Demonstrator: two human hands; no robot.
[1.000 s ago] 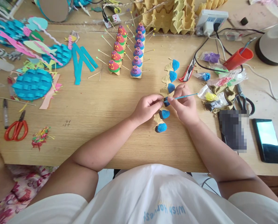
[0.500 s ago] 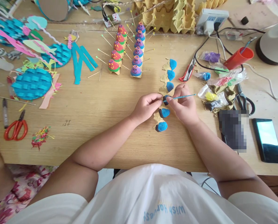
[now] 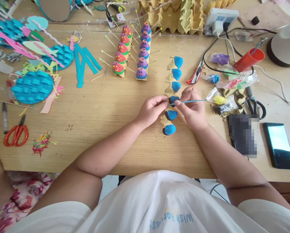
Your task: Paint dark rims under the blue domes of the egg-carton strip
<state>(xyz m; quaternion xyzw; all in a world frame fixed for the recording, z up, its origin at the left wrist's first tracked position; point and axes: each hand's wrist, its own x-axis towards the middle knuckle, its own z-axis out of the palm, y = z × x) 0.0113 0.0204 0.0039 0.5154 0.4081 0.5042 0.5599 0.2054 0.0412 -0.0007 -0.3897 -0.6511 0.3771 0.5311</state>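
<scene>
A strip of egg carton cups (image 3: 169,77) lies on the table, its bumps covered with blue clay (image 3: 176,86). The lower cups also carry a dark band along their left side. My left hand (image 3: 151,111) pinches the strip's left edge near the middle, thumb and fingers closed on it. Between the thumb and fingers of my right hand (image 3: 192,106) is a thin blue modelling tool (image 3: 198,101). The tool's left end meets the dark-banded cup (image 3: 173,100) in the middle; its exact contact is partly hidden by the thumb.
Two finished caterpillar rows, red-green (image 3: 122,48) and purple-blue (image 3: 144,53), stand with pins sticking out. A utility knife (image 3: 196,73), bagged clay (image 3: 219,59), a red cup (image 3: 253,60) and a phone (image 3: 280,145) lie rightward. Orange scissors (image 3: 16,132) and blue woven fish (image 3: 33,87) are leftward.
The strip has turned slightly, its upper cups shifting up and left and showing more blue. The modelling tool has slid a little to the right with its far end slightly lower.
</scene>
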